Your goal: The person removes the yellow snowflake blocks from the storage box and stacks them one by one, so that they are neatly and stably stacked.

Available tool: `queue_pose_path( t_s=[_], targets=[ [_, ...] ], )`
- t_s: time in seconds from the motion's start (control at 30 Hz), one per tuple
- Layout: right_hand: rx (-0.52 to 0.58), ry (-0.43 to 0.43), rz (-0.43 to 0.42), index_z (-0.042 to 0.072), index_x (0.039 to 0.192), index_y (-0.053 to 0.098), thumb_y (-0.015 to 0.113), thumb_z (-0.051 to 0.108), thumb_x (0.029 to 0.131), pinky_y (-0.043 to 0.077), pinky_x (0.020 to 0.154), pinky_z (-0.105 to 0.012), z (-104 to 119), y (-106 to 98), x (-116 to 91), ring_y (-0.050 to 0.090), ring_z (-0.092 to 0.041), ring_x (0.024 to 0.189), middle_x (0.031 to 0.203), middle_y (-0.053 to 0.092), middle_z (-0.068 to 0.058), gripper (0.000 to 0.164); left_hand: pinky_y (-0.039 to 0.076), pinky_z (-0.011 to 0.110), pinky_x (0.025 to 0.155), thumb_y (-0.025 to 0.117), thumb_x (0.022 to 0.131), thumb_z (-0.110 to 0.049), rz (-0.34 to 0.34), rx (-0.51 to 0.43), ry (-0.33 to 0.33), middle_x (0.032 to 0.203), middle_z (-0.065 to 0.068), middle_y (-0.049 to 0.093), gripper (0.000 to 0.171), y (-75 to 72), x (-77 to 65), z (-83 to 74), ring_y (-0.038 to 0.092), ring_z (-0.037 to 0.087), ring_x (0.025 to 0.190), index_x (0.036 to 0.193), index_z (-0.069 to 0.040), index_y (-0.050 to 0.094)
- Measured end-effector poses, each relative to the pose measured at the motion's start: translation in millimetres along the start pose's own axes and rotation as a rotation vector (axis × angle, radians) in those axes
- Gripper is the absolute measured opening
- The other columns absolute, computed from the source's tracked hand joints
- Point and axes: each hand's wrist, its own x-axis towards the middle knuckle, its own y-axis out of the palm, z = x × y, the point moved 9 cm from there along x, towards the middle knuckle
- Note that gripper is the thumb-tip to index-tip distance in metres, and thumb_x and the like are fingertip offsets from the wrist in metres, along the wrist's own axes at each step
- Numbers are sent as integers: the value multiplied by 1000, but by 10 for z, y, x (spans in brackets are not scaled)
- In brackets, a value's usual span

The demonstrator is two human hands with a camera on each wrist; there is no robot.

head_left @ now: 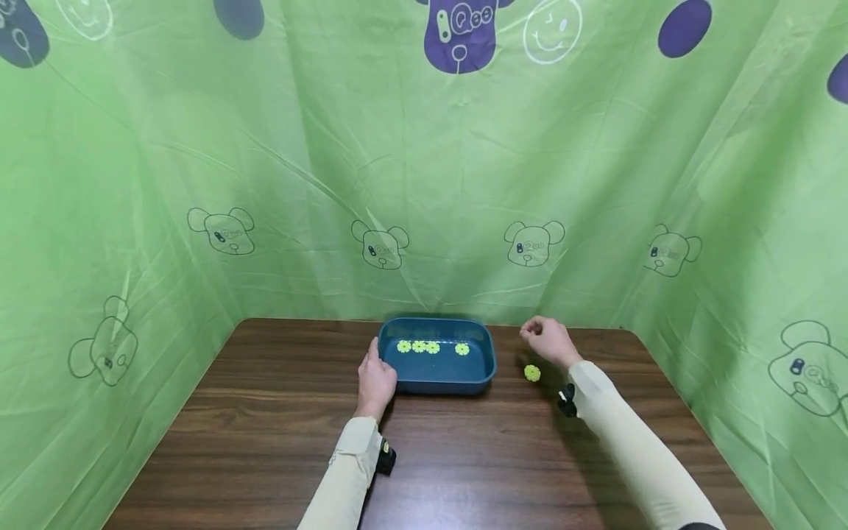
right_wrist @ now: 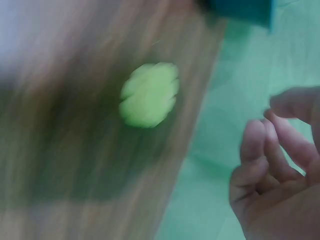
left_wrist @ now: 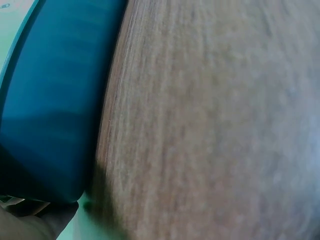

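A dark teal plastic bin (head_left: 437,386) stands at the back of the table, with several yellow-green flower-shaped pieces (head_left: 461,349) lying inside. My left hand (head_left: 376,381) rests against the bin's left side, one finger stretched along the wall. In the left wrist view, part of that hand (left_wrist: 27,222) shows at the bin's corner; most of its fingers are hidden. Another flower-shaped piece (right_wrist: 150,95) lies on the wood to the right of the bin. Above and beyond it hovers my right hand (head_left: 550,340), fingers loosely bent, thumb close to the index fingertip, with nothing visible between them.
The brown wooden table (head_left: 278,442) ends at the back against a green printed curtain (head_left: 450,287). The curtain also hangs along the left and right sides. A small black wrist device (head_left: 386,456) is strapped on each sleeve.
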Motion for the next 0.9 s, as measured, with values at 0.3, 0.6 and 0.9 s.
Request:
queue_pose_path(
  t_s=[0.3,0.6,0.9],
  targets=[
    [54,-181,-111,8,111,70,66,20,94,53,86,-42,798,169,159,65,-26,95,101,71,-10,21,46,54,107,44,100,-4,5,-13,-15,144,28,53,56,-10,-33,11,55,44,129,155,-4,38],
    [59,-159,42,9,115,72,68,25,97,54,84,-42,1215,755,306,66,-23,95,104,73,-7,24,45,55,108,45,104,-10,11,-25,-20,143,28,53,54,17,-87,11,54,45,130,157,-6,36],
    [-36,-61,251,8,116,74,70,22,95,57,84,-40,1266,1357,374,68,-21,98,112,73,-6,25,46,54,107,44,105,-10,-2,-22,-18,139,28,56,53,18,-76,34,56,44,128,157,-6,36]
  ],
)
